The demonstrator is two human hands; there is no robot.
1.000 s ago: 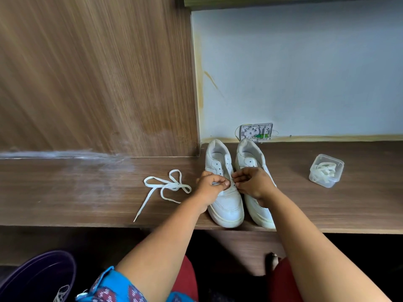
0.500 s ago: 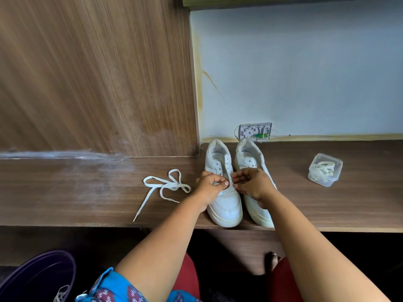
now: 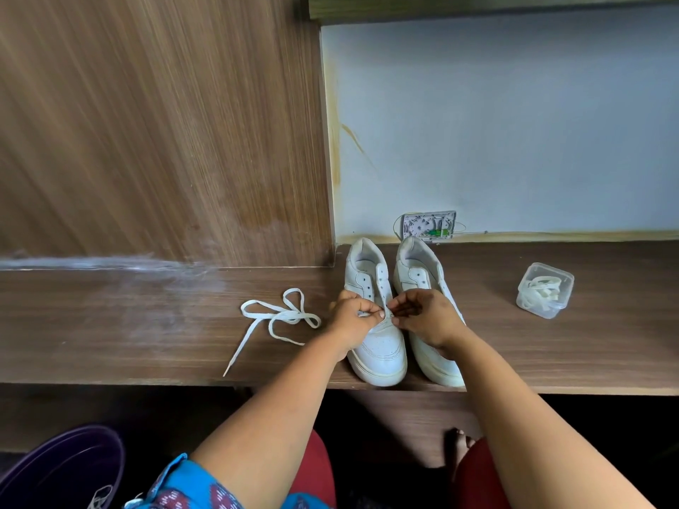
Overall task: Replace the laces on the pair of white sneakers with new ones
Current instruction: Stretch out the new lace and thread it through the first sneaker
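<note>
Two white sneakers stand side by side on the wooden shelf, toes toward me: the left sneaker and the right sneaker. Their upper eyelets show no lace. My left hand and my right hand meet over the left sneaker's lower eyelets, and each pinches a short white bit of lace at the fingertips. The lace between them is mostly hidden by my fingers. A loose white lace lies in loops on the shelf to the left of the shoes.
A small clear plastic box with coiled white laces sits at the right on the wooden shelf. A wall socket plate is behind the shoes. A wooden panel rises at the left. A dark purple bin stands below.
Both hands stay over the left sneaker; my fingertips have drawn slightly closer together. The shoes, loose lace and box have not moved.
</note>
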